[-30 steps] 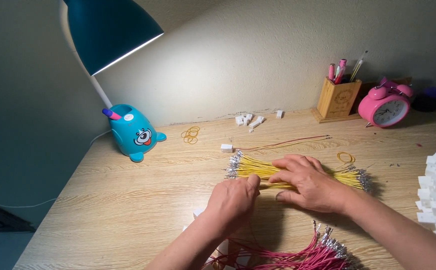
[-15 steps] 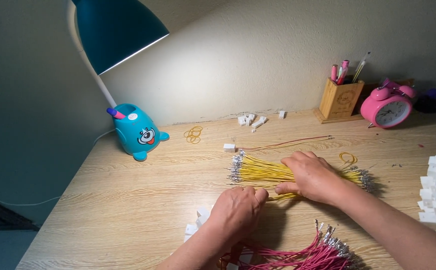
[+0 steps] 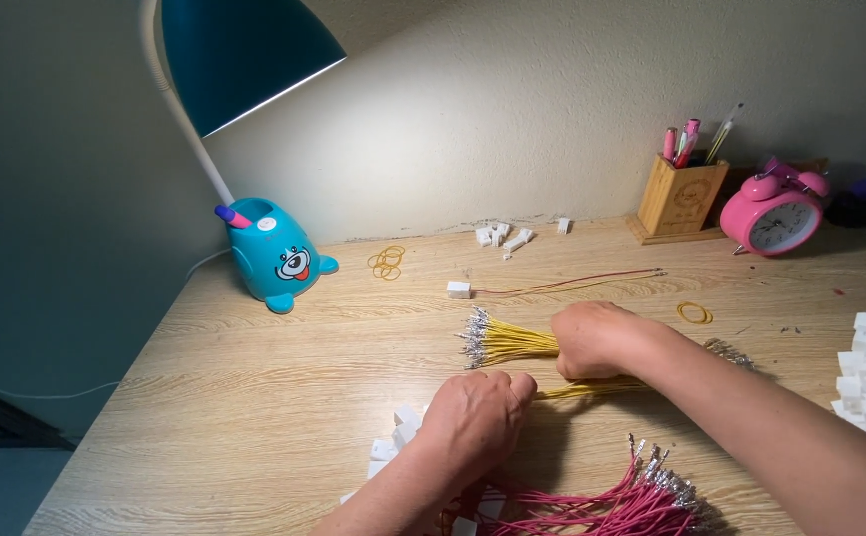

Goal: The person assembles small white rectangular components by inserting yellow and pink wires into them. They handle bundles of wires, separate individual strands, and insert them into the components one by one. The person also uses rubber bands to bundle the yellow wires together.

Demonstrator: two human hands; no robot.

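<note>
**Ann:** Teal on the far left, the desk lamp (image 3: 274,248) with its cartoon base, well clear of the work. Moving toward centre, low in the frame, the left hand (image 3: 474,417) lies knuckles up, fingers curled under, just beside a scatter of small white connectors (image 3: 398,437).

**Ben:** Pinching anything?

**Ann:** Its fingertips are hidden, so I cannot tell. It sits between the connectors and a few loose yellow strands running right.

**Ben:** And past it?

**Ann:** Centre frame, the yellow wire bundle (image 3: 507,342) lies flat on the wooden desk (image 3: 254,397), metal tips fanned left. The right hand (image 3: 599,339) is closed in a fist around its middle, wrist low, forearm running to the lower right corner.

**Ben:** So what step?

**Ann:** I'd judge sorting: one hand steadies the bundle while the other works a strand free. A clean pull would need that firm grip.

**Ben:** Bottom edge?

**Ann:** Pink wires (image 3: 611,501) heaped there, untouched.
</note>
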